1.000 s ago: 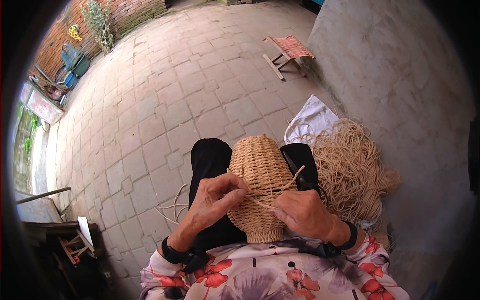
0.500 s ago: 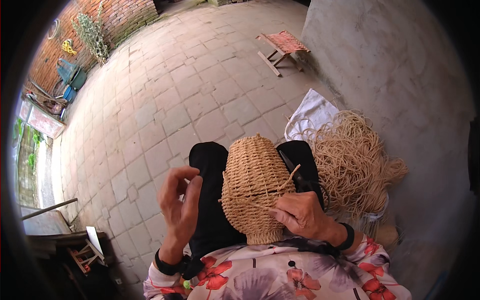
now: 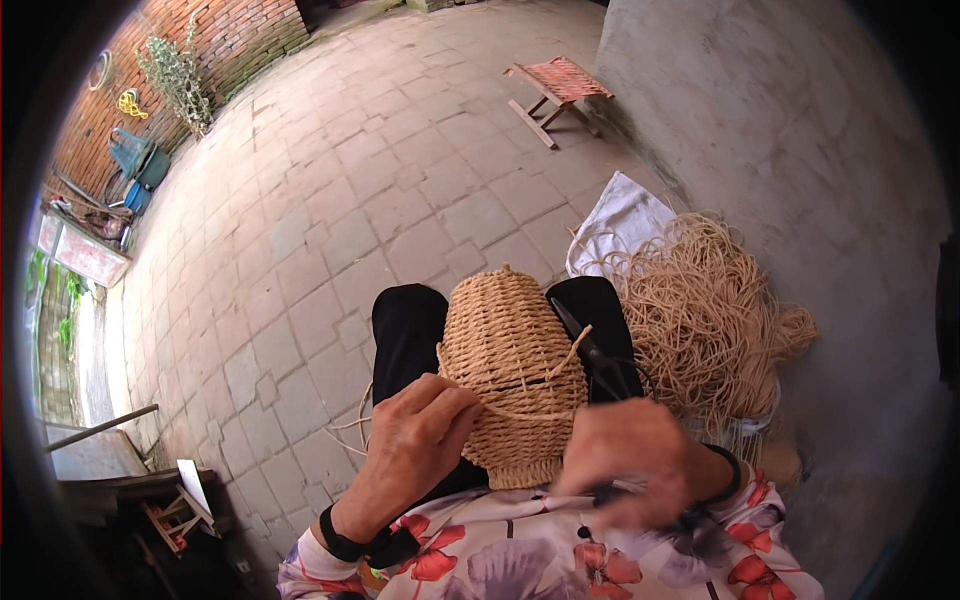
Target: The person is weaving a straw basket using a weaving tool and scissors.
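A woven straw-coloured basket (image 3: 510, 335) lies across my lap, its narrow rim toward me. A dark slit runs across its middle. At its left side my left hand (image 3: 420, 435) pinches a thin cord (image 3: 530, 413). The cord crosses the basket's front toward my right hand, and loose strands hang out on the left. My right hand (image 3: 630, 460) is at the basket's lower right, smeared by motion, so its grip cannot be made out. Dark scissors (image 3: 603, 370) rest on my right thigh beside the basket. A short cord end sticks out above them.
A big tangled heap of tan cord (image 3: 700, 320) lies to my right, partly over a white cloth (image 3: 620, 225). Beyond stands a low folding stool (image 3: 560, 85) near the grey wall (image 3: 780, 130). Paving (image 3: 300, 250) spreads ahead. At lower left are a dark wooden piece and a rod.
My left hand has come right and down to the basket and closed on the cord. My right hand has moved down and slightly right, now blurred. Loose strands now show at the left.
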Action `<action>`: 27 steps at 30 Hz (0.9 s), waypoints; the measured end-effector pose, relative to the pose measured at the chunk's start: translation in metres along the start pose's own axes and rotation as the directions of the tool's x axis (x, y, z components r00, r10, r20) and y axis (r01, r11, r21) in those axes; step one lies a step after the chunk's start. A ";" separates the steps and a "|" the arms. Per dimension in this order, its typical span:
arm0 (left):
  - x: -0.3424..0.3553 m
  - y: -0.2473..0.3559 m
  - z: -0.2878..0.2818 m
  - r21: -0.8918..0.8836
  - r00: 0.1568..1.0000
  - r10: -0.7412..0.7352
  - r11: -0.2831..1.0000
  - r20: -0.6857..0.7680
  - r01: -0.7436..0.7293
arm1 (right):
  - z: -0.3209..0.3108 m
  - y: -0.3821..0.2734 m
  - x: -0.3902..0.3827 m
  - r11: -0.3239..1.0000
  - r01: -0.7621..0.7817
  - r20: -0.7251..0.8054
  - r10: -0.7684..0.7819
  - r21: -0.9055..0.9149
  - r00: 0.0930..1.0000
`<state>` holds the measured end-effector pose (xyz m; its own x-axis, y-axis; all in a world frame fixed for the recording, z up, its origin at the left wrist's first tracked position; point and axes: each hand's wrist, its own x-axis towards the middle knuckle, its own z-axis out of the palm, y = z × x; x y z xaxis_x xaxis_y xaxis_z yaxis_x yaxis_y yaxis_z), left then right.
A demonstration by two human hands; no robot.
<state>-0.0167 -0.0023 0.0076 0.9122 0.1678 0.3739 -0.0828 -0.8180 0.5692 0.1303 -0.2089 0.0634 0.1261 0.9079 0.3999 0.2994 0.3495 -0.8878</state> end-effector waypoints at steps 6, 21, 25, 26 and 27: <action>-0.001 0.000 -0.004 -0.181 0.974 -0.203 0.959 0.101 0.219 | 0.006 -0.049 0.014 0.741 0.044 0.276 -0.304 0.670 0.912; -0.001 -0.017 -0.001 0.084 0.994 0.087 0.993 -0.059 -0.082 | 0.014 0.073 0.037 0.855 -0.207 -0.093 0.185 -0.476 0.978; 0.000 -0.016 -0.005 0.076 0.990 0.124 0.990 -0.064 -0.119 | 0.016 0.071 0.038 0.835 -0.179 -0.026 0.194 -0.521 0.981; 0.001 -0.015 -0.007 0.076 0.987 0.144 0.987 -0.066 -0.139 | 0.017 0.069 0.038 0.809 -0.193 -0.028 0.213 -0.555 0.977; 0.001 -0.012 -0.010 0.076 0.987 0.142 0.988 -0.069 -0.137 | 0.019 0.070 0.038 0.808 -0.191 -0.025 0.214 -0.557 0.977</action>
<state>-0.0191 0.0131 0.0082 0.8611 0.0872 0.5008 -0.1763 -0.8728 0.4551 0.1376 -0.1457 0.0118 0.2109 0.9554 0.2067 0.7445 -0.0200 -0.6673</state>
